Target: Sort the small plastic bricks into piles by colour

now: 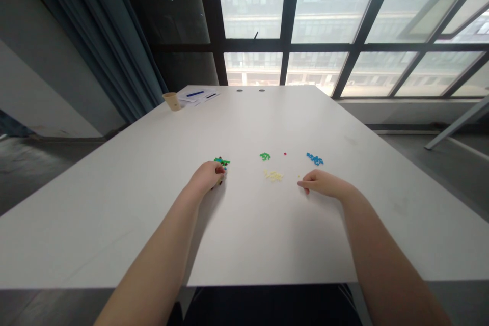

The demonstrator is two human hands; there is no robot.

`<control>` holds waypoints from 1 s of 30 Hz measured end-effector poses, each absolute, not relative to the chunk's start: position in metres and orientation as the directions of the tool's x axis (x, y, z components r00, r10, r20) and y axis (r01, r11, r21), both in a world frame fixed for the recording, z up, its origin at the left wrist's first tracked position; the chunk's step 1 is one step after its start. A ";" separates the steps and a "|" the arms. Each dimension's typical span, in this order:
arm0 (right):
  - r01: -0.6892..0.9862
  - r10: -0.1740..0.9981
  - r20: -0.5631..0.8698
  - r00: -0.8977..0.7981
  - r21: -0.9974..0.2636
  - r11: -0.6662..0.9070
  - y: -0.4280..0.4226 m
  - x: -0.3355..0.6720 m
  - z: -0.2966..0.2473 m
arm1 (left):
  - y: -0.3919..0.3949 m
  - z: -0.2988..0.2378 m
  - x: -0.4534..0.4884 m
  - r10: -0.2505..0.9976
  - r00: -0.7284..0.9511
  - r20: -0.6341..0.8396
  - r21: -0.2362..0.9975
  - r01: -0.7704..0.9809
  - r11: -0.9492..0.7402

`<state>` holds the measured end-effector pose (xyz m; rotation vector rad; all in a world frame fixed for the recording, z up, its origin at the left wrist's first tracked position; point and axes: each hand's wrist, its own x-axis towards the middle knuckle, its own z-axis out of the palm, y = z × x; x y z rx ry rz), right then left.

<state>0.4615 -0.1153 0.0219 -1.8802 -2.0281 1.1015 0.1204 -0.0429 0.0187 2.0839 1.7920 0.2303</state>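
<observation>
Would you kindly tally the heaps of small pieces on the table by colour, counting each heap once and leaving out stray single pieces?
Green heap: 1
Pale yellow heap: 1
Blue heap: 1
Mixed-colour heap, partly hidden by the left hand: 1
Total: 4 heaps

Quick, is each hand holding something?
Left hand: curled at the mixed-colour pile; whether holding anything, can't tell.
Right hand: curled beside a tiny yellow piece; whether holding anything, can't tell.
</observation>
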 end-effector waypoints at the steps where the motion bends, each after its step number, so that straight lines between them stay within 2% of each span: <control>1: 0.798 0.915 -0.352 -0.199 -0.600 -0.057 -0.115 0.461 0.021 | -0.042 0.017 0.122 0.981 0.178 -0.083 0.370 0.919 -0.135; 5: 0.825 0.911 -0.341 -0.232 -0.565 -0.001 -0.113 0.459 0.017 | -0.039 0.011 0.129 0.974 0.219 0.058 0.307 0.924 -0.227; 13: 0.834 0.910 -0.336 -0.243 -0.551 0.019 -0.113 0.455 0.017 | -0.041 0.008 0.136 0.979 0.202 0.036 0.273 0.940 -0.204; 17: 0.842 0.915 -0.335 -0.224 -0.540 0.008 -0.114 0.453 0.019 | -0.040 0.008 0.135 0.977 0.205 0.052 0.323 0.923 -0.210; 19: 0.836 0.921 -0.317 -0.227 -0.549 0.017 -0.114 0.453 0.021 | -0.040 0.009 0.137 0.980 0.186 0.069 0.429 0.882 -0.197; 21: 0.827 0.936 -0.280 -0.216 -0.562 0.023 -0.116 0.451 0.024 | -0.043 0.013 0.142 0.987 0.157 0.014 0.635 0.761 -0.130; 22: 0.821 0.947 -0.248 -0.204 -0.571 0.027 -0.117 0.449 0.026 | -0.046 0.015 0.146 0.986 0.159 -0.053 0.761 0.645 -0.063; 24: 0.805 0.974 -0.144 -0.177 -0.590 0.059 -0.119 0.443 0.031 | -0.055 0.021 0.156 0.944 0.247 -0.219 0.945 0.295 0.142; 25: 0.793 0.984 -0.064 -0.168 -0.602 0.096 -0.121 0.437 0.034 | -0.060 0.024 0.162 0.901 0.335 -0.275 0.961 0.091 0.260; 27: 0.749 0.975 0.139 -0.176 -0.624 0.224 -0.124 0.424 0.038 | -0.072 0.028 0.173 0.786 0.546 -0.289 0.859 -0.215 0.465; 30: 0.654 0.872 0.447 -0.197 -0.603 0.457 -0.130 0.400 0.042 | -0.086 0.030 0.186 0.669 0.690 -0.276 0.672 -0.359 0.648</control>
